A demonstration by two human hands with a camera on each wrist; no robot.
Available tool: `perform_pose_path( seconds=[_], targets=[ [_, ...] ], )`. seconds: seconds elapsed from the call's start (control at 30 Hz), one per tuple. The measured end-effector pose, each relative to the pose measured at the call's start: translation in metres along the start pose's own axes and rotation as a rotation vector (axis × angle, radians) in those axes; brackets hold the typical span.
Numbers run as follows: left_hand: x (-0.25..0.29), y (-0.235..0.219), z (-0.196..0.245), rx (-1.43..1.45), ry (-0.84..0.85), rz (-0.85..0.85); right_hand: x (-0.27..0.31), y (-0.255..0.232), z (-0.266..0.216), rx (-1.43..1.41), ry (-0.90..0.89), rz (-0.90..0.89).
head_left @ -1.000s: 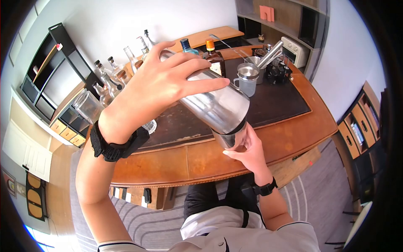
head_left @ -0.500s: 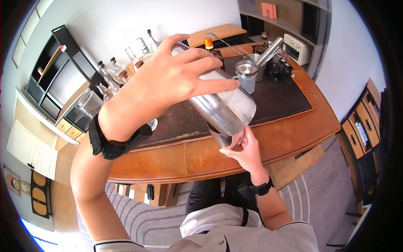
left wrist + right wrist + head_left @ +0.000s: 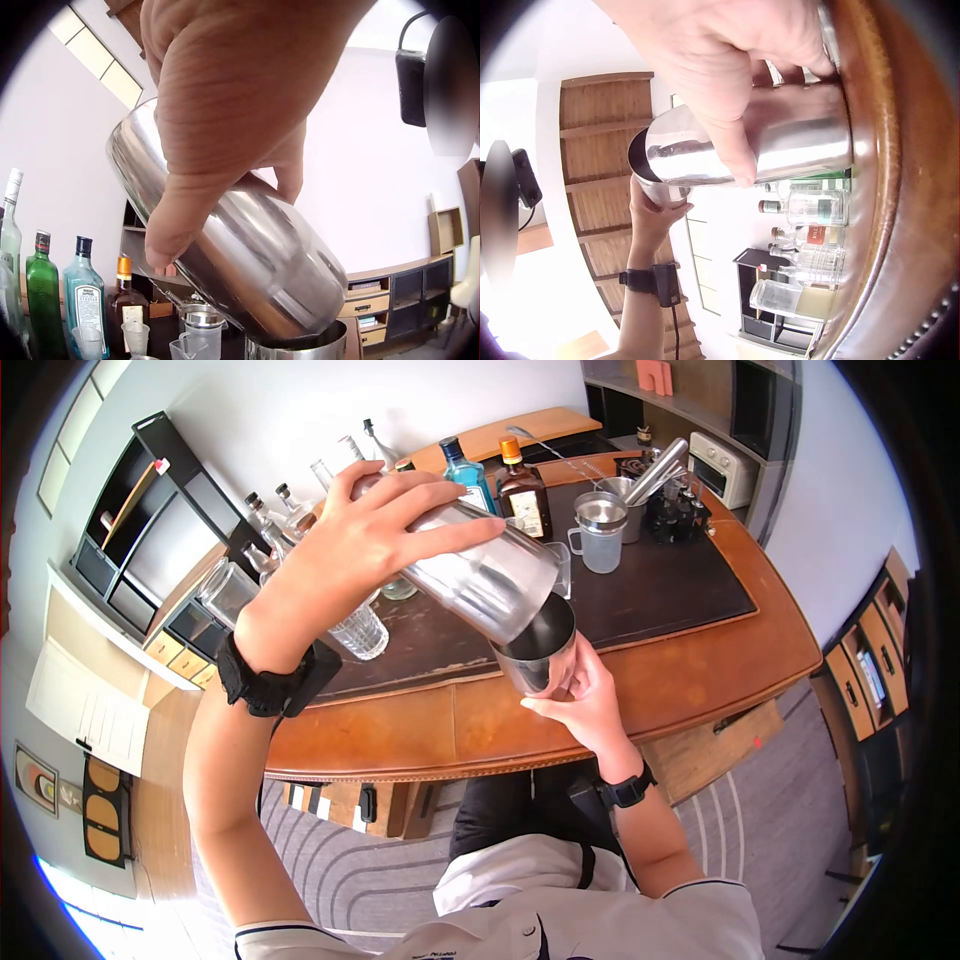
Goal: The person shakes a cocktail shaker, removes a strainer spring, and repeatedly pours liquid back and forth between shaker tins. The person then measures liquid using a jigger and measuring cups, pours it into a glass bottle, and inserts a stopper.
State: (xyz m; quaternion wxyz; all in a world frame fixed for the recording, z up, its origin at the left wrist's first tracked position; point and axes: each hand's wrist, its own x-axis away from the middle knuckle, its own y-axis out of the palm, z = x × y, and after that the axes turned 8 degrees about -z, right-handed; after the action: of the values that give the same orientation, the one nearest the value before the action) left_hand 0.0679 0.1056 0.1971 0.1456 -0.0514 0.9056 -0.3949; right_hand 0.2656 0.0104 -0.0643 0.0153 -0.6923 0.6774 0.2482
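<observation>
My left hand (image 3: 375, 530) grips a large steel shaker tin (image 3: 490, 575) from above, fingers spread over its side. The tin is tipped steeply, its mouth pointing down to the right. In the left wrist view the mouth of this large tin (image 3: 277, 277) overlaps the rim of a smaller steel shaker tin (image 3: 300, 351). My right hand (image 3: 585, 700) holds that smaller tin (image 3: 535, 665) low on its side, above the desk's front edge. Its dark opening shows in the head view. In the right wrist view the right thumb (image 3: 735, 150) lies along its wall; the contents are hidden.
A cut-glass tumbler (image 3: 362, 632) stands left on the desk's dark mat (image 3: 680, 585). Behind are a blue bottle (image 3: 466, 472), a brown bottle (image 3: 523, 495) and several clear bottles. At the right a plastic cup (image 3: 600, 548) carries a strainer (image 3: 601, 510), beside a container of bar tools.
The large tin has shifted left relative to the smaller one, uncovering more of the smaller tin's opening. Both hands keep their hold. The head view has shifted slightly.
</observation>
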Motion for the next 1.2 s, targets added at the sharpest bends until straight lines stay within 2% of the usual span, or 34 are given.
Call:
perform_pose_path(
  seconds=[0.1, 0.17, 0.3, 0.37, 0.43, 0.6, 0.73, 0.9, 1.2],
  targets=[
    [-0.002, -0.005, -0.006, 0.016, -0.004, -0.001, -0.001, 0.001, 0.001, 0.008, 0.017, -0.008],
    [-0.005, -0.004, -0.009, 0.153, 0.013, 0.014, -0.001, 0.001, 0.000, 0.017, 0.030, -0.004],
    [-0.010, 0.008, -0.003, 0.252, 0.062, -0.012, -0.001, 0.000, -0.001, 0.051, 0.066, -0.008],
    [-0.009, 0.013, 0.001, 0.222, 0.076, 0.013, -0.001, -0.001, -0.002, 0.095, 0.065, -0.015],
    [-0.007, 0.010, 0.000, 0.218, 0.065, 0.014, -0.002, 0.002, -0.004, 0.024, 0.071, -0.015],
    [-0.004, -0.001, -0.010, -0.042, 0.065, 0.017, -0.002, 0.003, -0.007, 0.031, 0.068, -0.022],
    [-0.011, -0.011, -0.008, 0.028, 0.059, 0.060, -0.002, 0.002, -0.006, 0.011, 0.052, -0.034],
    [-0.016, -0.010, 0.003, 0.146, 0.112, 0.017, -0.003, -0.003, 0.000, 0.003, 0.059, -0.030],
    [-0.005, 0.003, -0.004, 0.034, 0.072, -0.003, -0.003, -0.001, -0.002, 0.005, 0.025, -0.041]
  ],
)
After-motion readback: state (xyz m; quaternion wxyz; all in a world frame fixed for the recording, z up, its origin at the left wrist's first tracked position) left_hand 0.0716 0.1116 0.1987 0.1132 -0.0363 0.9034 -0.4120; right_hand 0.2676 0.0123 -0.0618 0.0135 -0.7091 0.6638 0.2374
